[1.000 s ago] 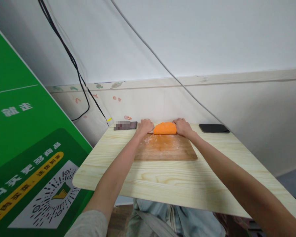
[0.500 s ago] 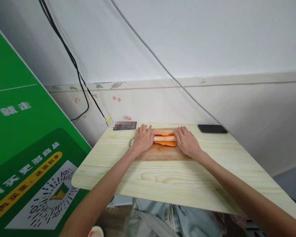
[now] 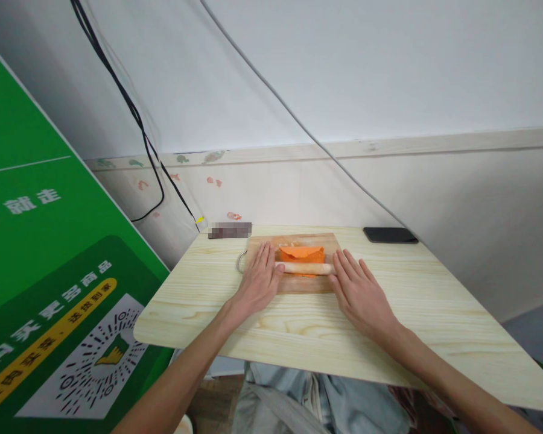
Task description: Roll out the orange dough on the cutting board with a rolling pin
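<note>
A wooden rolling pin (image 3: 304, 268) lies crosswise on a flattened sheet of orange dough (image 3: 302, 254). Under the dough is a wooden cutting board (image 3: 298, 287) with a metal ring handle at its left side. My left hand (image 3: 260, 280) rests over the pin's left end, its fingers stretched forward and the thumb near the dough. At the other end, my right hand (image 3: 361, 288) lies on the pin with straight fingers, pointing away from me. Both palms hide the pin's ends. The dough shows mostly beyond the pin, with a thin strip on the near side.
A black phone (image 3: 390, 235) lies at the back right of the pale wood-grain table (image 3: 280, 331). Another flat dark object (image 3: 230, 230), partly pixelated, sits at the back left. Cables (image 3: 138, 114) hang along the wall. A green printed panel (image 3: 49, 253) stands to the left.
Both hands have moved toward me, rolling the pin from the dough's middle to its near edge. More dough now shows beyond the pin, and the fingers are stretched straighter.
</note>
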`<state>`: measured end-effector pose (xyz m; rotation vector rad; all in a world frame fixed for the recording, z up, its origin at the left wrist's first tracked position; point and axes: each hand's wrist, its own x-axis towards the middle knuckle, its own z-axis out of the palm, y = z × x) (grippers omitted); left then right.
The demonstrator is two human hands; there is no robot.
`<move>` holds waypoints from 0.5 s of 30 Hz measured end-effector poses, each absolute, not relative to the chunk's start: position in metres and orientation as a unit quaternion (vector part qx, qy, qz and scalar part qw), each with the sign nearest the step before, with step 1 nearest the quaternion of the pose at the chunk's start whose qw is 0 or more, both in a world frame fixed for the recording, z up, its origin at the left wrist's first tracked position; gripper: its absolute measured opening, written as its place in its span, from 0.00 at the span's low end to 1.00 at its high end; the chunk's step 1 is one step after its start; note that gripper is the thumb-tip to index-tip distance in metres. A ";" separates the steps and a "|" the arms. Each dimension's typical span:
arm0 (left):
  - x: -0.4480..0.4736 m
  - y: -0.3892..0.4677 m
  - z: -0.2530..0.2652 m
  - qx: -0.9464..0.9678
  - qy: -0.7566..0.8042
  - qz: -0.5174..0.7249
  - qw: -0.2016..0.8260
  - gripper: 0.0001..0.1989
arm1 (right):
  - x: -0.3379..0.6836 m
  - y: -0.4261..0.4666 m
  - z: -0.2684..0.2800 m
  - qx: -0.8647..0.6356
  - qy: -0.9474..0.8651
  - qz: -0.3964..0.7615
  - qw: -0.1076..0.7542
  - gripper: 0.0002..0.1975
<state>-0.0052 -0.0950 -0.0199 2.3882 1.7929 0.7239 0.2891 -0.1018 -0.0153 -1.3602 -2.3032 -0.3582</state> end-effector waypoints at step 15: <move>-0.007 -0.113 -0.022 0.793 0.575 0.201 -0.013 0.37 | 0.290 -0.115 -0.018 -0.485 -0.832 -0.130 0.235 0.33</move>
